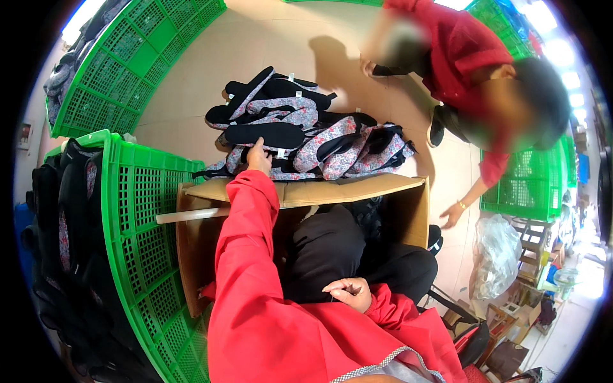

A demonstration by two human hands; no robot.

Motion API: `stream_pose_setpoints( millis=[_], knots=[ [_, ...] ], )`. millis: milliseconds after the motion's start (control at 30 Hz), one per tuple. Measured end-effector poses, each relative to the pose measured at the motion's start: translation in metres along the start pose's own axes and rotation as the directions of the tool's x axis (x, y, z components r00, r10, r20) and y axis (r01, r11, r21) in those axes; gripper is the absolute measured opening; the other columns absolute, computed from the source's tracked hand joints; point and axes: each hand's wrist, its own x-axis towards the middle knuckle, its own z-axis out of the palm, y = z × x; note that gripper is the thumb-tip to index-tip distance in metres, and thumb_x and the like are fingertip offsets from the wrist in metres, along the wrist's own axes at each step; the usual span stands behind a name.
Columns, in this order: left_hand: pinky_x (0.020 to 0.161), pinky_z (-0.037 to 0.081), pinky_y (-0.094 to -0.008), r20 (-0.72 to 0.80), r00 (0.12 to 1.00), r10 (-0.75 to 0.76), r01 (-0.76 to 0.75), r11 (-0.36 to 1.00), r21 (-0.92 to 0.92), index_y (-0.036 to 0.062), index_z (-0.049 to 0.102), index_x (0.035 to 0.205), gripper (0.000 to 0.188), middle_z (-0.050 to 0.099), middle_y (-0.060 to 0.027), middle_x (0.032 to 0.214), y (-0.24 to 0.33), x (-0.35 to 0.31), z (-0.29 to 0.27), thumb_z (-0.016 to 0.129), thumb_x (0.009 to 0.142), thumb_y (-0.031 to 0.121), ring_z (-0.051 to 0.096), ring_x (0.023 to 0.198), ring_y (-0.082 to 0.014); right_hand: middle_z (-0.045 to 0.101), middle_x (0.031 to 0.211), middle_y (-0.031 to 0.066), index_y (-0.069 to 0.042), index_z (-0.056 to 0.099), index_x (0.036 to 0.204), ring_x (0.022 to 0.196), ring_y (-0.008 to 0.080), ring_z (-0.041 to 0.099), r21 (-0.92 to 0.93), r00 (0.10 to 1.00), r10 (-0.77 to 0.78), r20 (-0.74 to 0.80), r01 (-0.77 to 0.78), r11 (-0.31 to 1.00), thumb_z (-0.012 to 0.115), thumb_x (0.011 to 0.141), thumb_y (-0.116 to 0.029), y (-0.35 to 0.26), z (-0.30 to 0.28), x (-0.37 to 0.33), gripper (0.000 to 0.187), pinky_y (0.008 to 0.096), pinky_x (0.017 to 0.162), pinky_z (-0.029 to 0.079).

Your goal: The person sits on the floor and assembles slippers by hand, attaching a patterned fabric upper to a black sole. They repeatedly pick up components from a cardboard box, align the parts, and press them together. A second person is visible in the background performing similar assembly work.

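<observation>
My left hand point(258, 158) reaches over the cardboard edge to a pile of floral slippers point(332, 150) with black soles and small white tags. Its fingers close on the near edge of one slipper point(265, 135), which lies with its black sole facing up. My right hand point(351, 294) rests by my lap, fingers curled and thumb pressed in. Whatever it may hold is hidden. Between my arms and the pile stands a cardboard box point(306, 191), its open side toward my knees.
At left stands a green crate point(150, 223) of black slippers; another green crate point(128, 70) is beyond. A co-worker in red point(466, 57) bends at the far right, one hand point(454, 214) low. A clear plastic bag point(495, 255) lies near a green crate point(520, 185).
</observation>
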Motion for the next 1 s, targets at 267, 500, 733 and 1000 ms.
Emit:
stream_pose_setpoints(
  millis=[267,500,733,1000],
  knots=[
    [0.076,0.052,-0.0319,-0.106,0.944,0.313,-0.321,0.945,-0.068,0.0016,0.058,0.09,0.01,0.064,-0.0099,0.084,0.027,-0.02,-0.004,0.061,0.081,0.004,0.064,0.078,-0.0239,0.064,0.07,-0.0027,-0.002,0.07,0.102,0.057,0.0025,0.055,-0.039,0.995,0.031,-0.097,-0.035,0.999,0.058,0.095,-0.008,-0.008,0.011,-0.003,0.015,0.0167,0.052,0.039],
    [0.096,0.04,-0.0467,0.187,0.965,0.185,-0.255,0.832,0.493,0.0037,0.049,0.122,0.049,0.055,-0.016,0.115,0.045,-0.009,-0.04,0.066,0.085,0.031,0.054,0.109,-0.0294,0.07,0.075,0.0069,-0.002,0.066,0.106,0.06,0.0105,0.065,0.101,0.989,0.09,-0.12,-0.078,0.992,0.057,0.097,-0.013,-0.006,0.017,-0.012,0.017,0.0191,0.05,0.046],
    [0.109,0.029,-0.0544,0.074,0.997,0.025,-0.042,0.97,0.24,0.0017,0.038,0.14,0.079,0.037,-0.0237,0.143,0.014,-0.053,0.03,0.07,0.084,0.048,0.033,0.135,-0.0385,0.067,0.074,-0.0004,-0.003,0.069,0.103,0.054,0.0046,0.056,-0.047,0.991,0.001,-0.134,-0.007,0.999,0.06,0.095,-0.014,0.004,0.011,-0.006,0.017,0.0182,0.051,0.043],
    [0.096,0.039,-0.0477,0.185,0.983,-0.016,0.033,0.995,-0.091,0.011,0.055,0.115,0.04,0.054,-0.0079,0.117,0.001,-0.02,0.035,0.069,0.087,0.035,0.052,0.107,-0.0239,0.061,0.073,-0.0053,0.001,0.07,0.104,0.06,0.0005,0.048,0.007,0.999,-0.012,-0.049,0.012,1.0,0.06,0.094,-0.005,0.008,-0.004,-0.005,0.017,0.0178,0.057,0.037]
  ],
)
